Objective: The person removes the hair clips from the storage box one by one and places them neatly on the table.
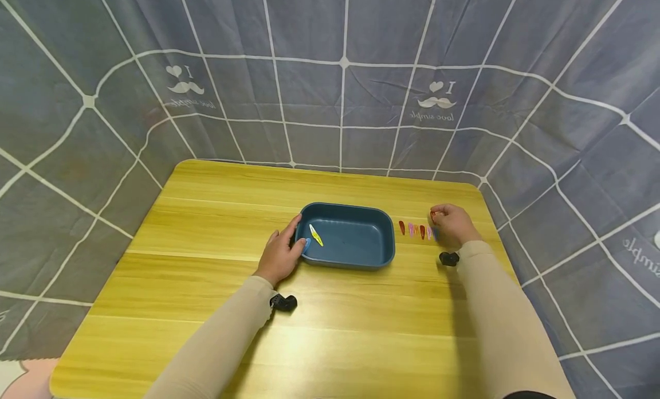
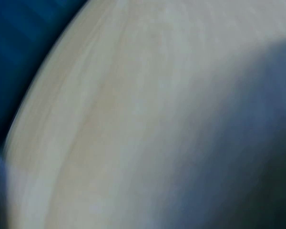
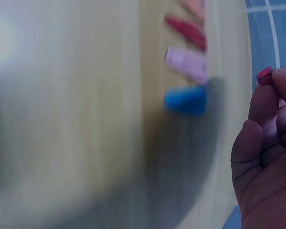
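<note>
My right hand [image 1: 454, 222] pinches a red hair clip [image 3: 265, 75] between thumb and fingertip, above the far end of a row of clips. In that row lie a dark red clip [image 1: 402, 227], a pink clip [image 3: 187, 64], a second red clip [image 3: 187, 32] and a blue clip [image 3: 186, 100], among several. My left hand [image 1: 278, 254] rests against the left end of a dark blue basin [image 1: 344, 265], fingers along its outer wall and thumb at the rim. Inside the basin are a yellow clip [image 1: 317, 235] and, beside the thumb, a blue clip [image 1: 306, 245].
The basin and clips are on a wood-grain table [image 1: 330, 336]. A grey checked cloth [image 1: 309, 95] hangs behind the table and along both sides. The left wrist view shows mostly blurred tabletop, with a strip of the basin [image 2: 24, 38].
</note>
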Available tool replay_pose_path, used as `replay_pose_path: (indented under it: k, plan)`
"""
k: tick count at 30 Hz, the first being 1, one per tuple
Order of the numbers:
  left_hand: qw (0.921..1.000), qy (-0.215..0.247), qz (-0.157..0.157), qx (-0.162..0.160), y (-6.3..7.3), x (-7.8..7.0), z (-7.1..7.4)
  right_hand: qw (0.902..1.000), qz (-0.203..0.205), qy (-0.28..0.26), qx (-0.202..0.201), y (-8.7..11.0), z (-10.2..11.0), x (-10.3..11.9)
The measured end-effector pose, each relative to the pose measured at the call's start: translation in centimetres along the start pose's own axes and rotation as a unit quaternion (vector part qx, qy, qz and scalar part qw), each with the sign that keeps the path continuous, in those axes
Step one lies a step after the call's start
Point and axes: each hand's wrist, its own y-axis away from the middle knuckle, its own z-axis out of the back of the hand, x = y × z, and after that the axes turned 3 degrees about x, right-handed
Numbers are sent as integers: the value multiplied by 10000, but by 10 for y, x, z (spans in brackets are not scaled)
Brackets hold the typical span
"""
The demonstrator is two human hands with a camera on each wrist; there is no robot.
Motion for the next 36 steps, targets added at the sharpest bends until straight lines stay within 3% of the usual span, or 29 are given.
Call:
replay_pose_path:
  k: [4,12,28,36]
  plan:
    - [10000,33,-26,-20,0,0,0,9996,-86,232,-102,7,7,-14]
    - [10000,87,-11,12,-1,0,1,9976,-377,577,111,15,6,-30]
    - [10000,64,44,12,-4,2,1,9981,-407,455,86,16,-2,-28]
    - [9999,63,58,51,-3,2,1,9971,-628,416,60,18,-4,-27]
